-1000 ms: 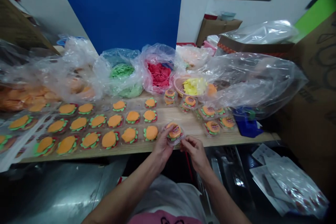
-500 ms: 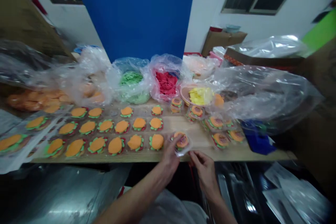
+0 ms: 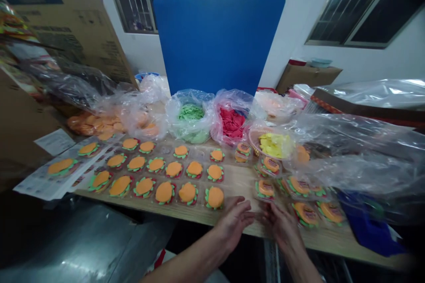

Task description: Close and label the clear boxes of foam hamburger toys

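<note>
My left hand reaches over the table's front edge with its fingers spread and nothing in them. To its right, my right hand is slightly blurred, its fingers half curled and a little apart. Its fingertips are at the near edge of a clear pack holding a toy burger with a printed label; whether they touch it I cannot tell. Left of my hands, several orange-topped burgers with green and red layers lie in rows of clear plastic trays. More labelled burger packs sit to the right.
Behind the rows stand plastic bags of green pieces and red pieces, and a basket of yellow pieces. A blue board rises behind. Clear plastic film and a blue item lie at the right.
The labelled burger pack has left my left hand and now lies farther back and to the right on the table. My left hand has opened. The camera view has tilted up.
</note>
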Demonstrator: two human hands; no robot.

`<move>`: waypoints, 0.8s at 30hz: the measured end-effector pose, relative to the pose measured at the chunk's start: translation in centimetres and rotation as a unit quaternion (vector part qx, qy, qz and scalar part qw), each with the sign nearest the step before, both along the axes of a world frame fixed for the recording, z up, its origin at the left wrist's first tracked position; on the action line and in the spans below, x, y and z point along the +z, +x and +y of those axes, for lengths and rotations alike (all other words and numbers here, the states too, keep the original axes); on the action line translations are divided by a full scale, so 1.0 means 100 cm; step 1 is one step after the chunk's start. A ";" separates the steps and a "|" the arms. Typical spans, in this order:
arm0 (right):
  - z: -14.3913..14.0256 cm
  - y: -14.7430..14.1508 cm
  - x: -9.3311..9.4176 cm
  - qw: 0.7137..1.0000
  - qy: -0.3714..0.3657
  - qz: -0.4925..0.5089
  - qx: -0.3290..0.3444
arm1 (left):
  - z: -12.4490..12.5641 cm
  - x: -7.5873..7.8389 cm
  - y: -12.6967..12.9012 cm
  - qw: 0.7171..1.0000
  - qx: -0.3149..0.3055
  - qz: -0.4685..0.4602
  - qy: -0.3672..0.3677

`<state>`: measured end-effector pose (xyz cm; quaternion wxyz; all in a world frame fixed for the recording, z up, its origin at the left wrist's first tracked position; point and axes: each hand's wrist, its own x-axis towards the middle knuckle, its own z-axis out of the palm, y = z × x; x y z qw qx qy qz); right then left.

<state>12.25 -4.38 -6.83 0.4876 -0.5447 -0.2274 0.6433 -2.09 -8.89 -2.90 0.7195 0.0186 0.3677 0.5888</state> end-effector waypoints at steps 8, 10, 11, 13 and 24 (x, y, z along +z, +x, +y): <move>0.027 -0.080 0.037 0.866 0.298 -0.298 0.268 | -0.014 0.014 -0.061 0.996 0.046 0.063 0.036; 0.059 -0.119 0.051 0.755 0.407 -0.402 0.320 | -0.017 0.012 -0.068 0.996 0.050 0.061 0.034; 0.076 -0.138 0.056 0.682 0.450 -0.456 0.353 | -0.019 0.011 -0.070 0.996 0.051 0.060 0.032; 0.107 -0.172 0.062 0.586 0.477 -0.518 0.402 | -0.023 0.009 -0.074 0.996 0.053 0.060 0.025; 0.161 -0.217 0.043 0.461 0.427 -0.564 0.536 | -0.023 -0.001 -0.098 0.996 0.064 0.057 0.027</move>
